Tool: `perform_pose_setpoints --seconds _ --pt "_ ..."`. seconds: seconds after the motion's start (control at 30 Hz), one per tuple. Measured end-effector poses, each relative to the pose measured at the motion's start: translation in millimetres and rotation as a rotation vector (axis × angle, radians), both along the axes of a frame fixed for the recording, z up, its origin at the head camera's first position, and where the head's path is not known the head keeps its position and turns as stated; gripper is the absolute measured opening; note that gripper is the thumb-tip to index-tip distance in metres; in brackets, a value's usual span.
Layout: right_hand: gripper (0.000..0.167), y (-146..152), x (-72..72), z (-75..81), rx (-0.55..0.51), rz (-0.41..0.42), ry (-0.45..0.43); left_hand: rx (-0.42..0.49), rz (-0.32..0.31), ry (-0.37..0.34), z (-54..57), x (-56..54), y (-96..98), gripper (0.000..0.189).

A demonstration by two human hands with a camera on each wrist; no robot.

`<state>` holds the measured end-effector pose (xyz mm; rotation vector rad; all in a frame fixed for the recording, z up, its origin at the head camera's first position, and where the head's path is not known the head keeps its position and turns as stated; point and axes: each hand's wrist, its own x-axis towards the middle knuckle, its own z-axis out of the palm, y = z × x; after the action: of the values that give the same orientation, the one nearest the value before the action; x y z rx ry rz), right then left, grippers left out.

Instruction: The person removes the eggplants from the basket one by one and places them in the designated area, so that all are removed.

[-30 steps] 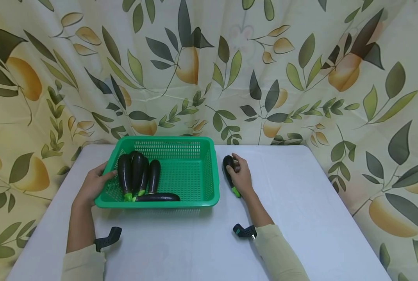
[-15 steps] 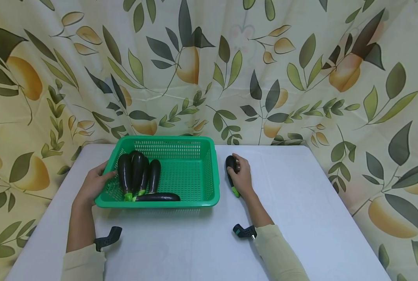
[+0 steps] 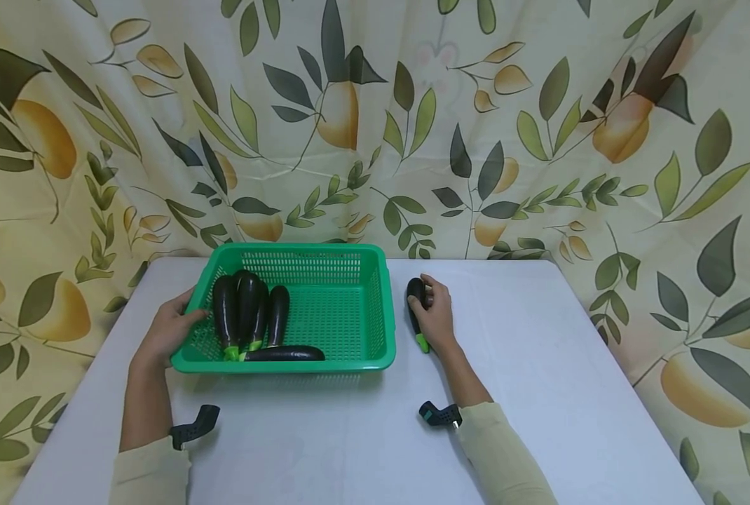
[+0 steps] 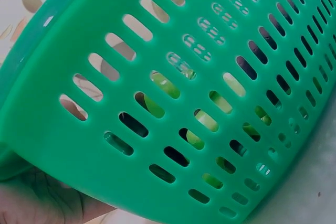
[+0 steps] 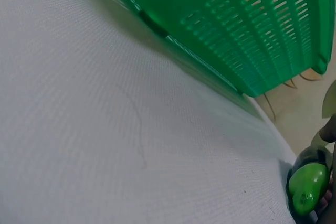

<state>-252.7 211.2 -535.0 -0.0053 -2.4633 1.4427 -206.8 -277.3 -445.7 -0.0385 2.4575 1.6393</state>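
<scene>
A green plastic basket [image 3: 343, 366] with slotted walls stands on the table, several dark eggplants [image 3: 226, 312] lying in its left part and one crosswise along the front. My left hand [image 3: 168, 331] grips the basket's left rim, thumb over the edge; in the left wrist view the hand [image 4: 42, 200] shows below the rim. To the right of the basket, my right hand [image 3: 436, 315] holds another eggplant [image 3: 416, 294], its green stem end toward me. In the right wrist view that eggplant's green cap [image 5: 308, 187] appears at the lower right, close over the white cloth.
A white cloth covers the table [image 3: 324, 442]. Behind it hangs a curtain [image 3: 400, 161] printed with fruit and leaves. Each wrist carries a black camera mount [image 3: 195, 426]. The basket's right part shows its bare slotted floor.
The eggplant in my right hand has shifted slightly to the right and turned a little in the fingers. My left hand and the basket stay in place.
</scene>
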Motion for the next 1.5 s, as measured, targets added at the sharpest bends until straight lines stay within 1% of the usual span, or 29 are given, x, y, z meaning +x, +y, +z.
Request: perform_pose_setpoints --seconds 0.2,0.47,0.63,0.8,0.93,1.0,1.07,1.17,1.3,1.5 --pt "0.056 -2.3 2.4 0.3 -0.052 -0.02 0.0 -0.018 0.009 -0.005 1.1 0.7 0.0 0.063" --pt "0.057 -3.6 0.3 0.4 -0.034 -0.047 0.015 -0.018 0.019 0.0 -0.3 -1.4 -1.2 0.063" --pt "0.057 -3.3 -0.3 -0.4 -0.022 -0.061 0.014 -0.017 0.027 -0.009 -1.6 -0.6 -0.5 0.062" --pt "0.058 -3.3 1.2 0.8 -0.028 -0.068 0.002 -0.02 0.027 -0.01 -0.1 0.3 0.1 0.062" --pt "0.057 -3.1 3.0 7.5 -0.062 -0.098 0.008 -0.02 0.028 -0.022 1.1 0.1 -0.7 0.063" --pt "0.056 -2.8 3.3 14.2 -0.077 -0.12 0.03 -0.008 0.029 -0.026 0.1 -0.4 -0.4 0.063" --pt "0.054 -2.2 3.2 21.1 -0.076 -0.122 0.057 -0.003 0.027 -0.024 -1.9 -1.6 -0.2 0.062" --pt "0.053 -1.8 3.8 31.1 -0.067 -0.098 0.098 0.011 0.028 -0.02 -4.4 -3.3 1.6 0.062" --pt "0.053 -4.3 5.0 42.6 -0.053 -0.024 0.127 0.011 0.03 -0.021 -4.1 -3.6 2.6 0.063" --pt "0.055 -11.4 6.2 64.3 -0.081 0.098 0.099 0.011 0.026 -0.039 -4.8 -1.9 1.2 0.064"
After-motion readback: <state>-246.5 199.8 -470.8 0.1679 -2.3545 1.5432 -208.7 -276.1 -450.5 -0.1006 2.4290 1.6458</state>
